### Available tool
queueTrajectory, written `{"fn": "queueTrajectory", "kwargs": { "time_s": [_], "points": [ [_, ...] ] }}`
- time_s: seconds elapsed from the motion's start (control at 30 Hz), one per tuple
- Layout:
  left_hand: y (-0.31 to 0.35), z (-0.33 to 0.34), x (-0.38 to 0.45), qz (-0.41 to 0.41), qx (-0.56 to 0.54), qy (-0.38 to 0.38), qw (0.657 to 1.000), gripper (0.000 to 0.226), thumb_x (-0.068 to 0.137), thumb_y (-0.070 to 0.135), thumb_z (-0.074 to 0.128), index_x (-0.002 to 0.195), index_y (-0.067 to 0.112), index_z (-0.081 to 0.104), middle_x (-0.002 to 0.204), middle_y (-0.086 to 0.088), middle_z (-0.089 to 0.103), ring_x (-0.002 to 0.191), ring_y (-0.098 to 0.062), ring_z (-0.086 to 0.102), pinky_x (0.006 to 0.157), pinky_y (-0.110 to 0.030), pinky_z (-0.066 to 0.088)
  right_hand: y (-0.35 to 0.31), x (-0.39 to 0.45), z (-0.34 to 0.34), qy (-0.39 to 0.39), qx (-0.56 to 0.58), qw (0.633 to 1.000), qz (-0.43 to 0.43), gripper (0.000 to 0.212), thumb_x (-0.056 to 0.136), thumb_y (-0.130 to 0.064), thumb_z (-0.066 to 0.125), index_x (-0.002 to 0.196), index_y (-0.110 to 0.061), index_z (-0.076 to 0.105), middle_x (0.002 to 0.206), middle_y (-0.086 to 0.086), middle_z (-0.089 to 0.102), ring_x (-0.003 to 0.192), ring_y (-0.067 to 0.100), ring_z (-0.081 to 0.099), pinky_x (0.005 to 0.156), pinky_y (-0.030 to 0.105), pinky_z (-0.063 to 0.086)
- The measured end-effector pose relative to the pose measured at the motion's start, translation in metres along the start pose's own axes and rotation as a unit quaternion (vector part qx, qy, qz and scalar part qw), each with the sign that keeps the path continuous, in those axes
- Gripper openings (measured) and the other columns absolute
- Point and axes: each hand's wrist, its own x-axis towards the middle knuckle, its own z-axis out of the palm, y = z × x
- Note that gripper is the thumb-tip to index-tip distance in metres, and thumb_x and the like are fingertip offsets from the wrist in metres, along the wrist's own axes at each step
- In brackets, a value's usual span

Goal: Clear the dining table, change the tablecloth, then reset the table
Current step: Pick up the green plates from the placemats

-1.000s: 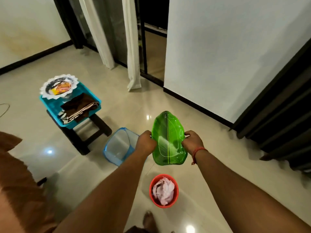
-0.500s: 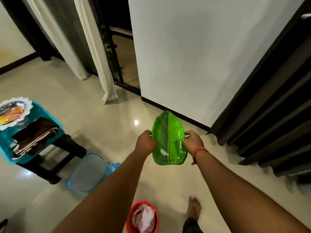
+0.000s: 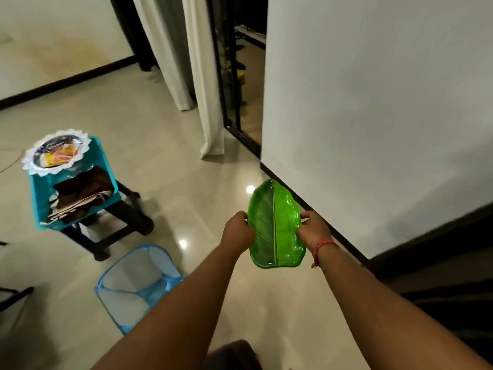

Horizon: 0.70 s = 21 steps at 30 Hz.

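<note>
Both hands grip a glossy green leaf-shaped plastic plate (image 3: 274,225) held out over the shiny cream floor (image 3: 165,145): left hand (image 3: 237,231) curled on its left edge, right hand (image 3: 312,231) on its right, fingertips hidden beneath. Far left, a teal basket (image 3: 106,169) holds blurred brown cloth; open floor lies ahead

- The left hand (image 3: 238,231) and right hand (image 3: 312,231) cover the side rims of the leaf-shaped green plate (image 3: 274,225).
- At 9 o'clock, the scalloped plate's (image 3: 54,152) contents blur.
- At 6 o'clock, a dark shape (image 3: 232,355) is cut off.
</note>
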Motion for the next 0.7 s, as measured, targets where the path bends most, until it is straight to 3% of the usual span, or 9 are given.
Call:
{"fn": "queueTrajectory", "kwargs": {
  "time_s": [0.13,0.23,0.4,0.53,0.7],
  "points": [
    [-0.007,-0.038,0.054,-0.037,-0.008,0.041,0.998,0.021,0.084,0.011,0.056,0.104,0.01,0.06,0.093,-0.012,0.068,0.084,-0.031,0.066,0.072,-0.04,0.057,-0.052,0.056,0.041,-0.05,-0.031,0.998,-0.033,0.044,0.072,-0.001,0.06,0.109,-0.024,0.057,0.083,0.003,0.072,0.079,0.023,0.069,0.079,0.037,0.056],
    [-0.01,-0.077,0.106,-0.054,-0.026,0.067,0.996,0.019,0.085,0.009,0.055,0.103,0.007,0.06,0.091,-0.012,0.066,0.081,-0.027,0.062,0.065,-0.031,0.047,-0.11,0.101,0.078,-0.088,-0.058,0.992,-0.063,0.045,0.07,-0.002,0.06,0.109,-0.025,0.058,0.083,0.003,0.072,0.079,0.024,0.069,0.081,0.04,0.057],
    [-0.012,-0.182,0.21,-0.095,-0.038,0.111,0.989,0.012,0.084,0.008,0.052,0.094,0.011,0.057,0.088,-0.011,0.065,0.08,-0.03,0.063,0.064,-0.031,0.048,-0.245,0.171,0.159,-0.119,-0.084,0.983,-0.113,0.045,0.071,0.002,0.058,0.112,-0.016,0.06,0.081,0.006,0.071,0.081,0.028,0.068,0.081,0.041,0.056],
    [-0.013,-0.269,0.279,-0.116,-0.041,0.165,0.979,0.011,0.085,0.01,0.054,0.095,0.014,0.054,0.1,-0.013,0.068,0.087,-0.03,0.062,0.066,-0.029,0.042,-0.355,0.2,0.219,-0.147,-0.103,0.969,-0.172,0.045,0.077,0.003,0.059,0.114,-0.021,0.058,0.086,0.002,0.066,0.087,0.026,0.064,0.072,0.03,0.044],
    [-0.028,-0.344,0.355,-0.162,-0.068,0.214,0.961,0.014,0.085,0.016,0.06,0.098,0.014,0.056,0.1,-0.012,0.069,0.095,-0.031,0.064,0.072,-0.032,0.047,-0.454,0.254,0.298,-0.204,-0.14,0.947,-0.207,0.047,0.078,0.001,0.059,0.123,-0.015,0.058,0.101,0.006,0.067,0.092,0.025,0.061,0.083,0.032,0.049]
  ]
}}
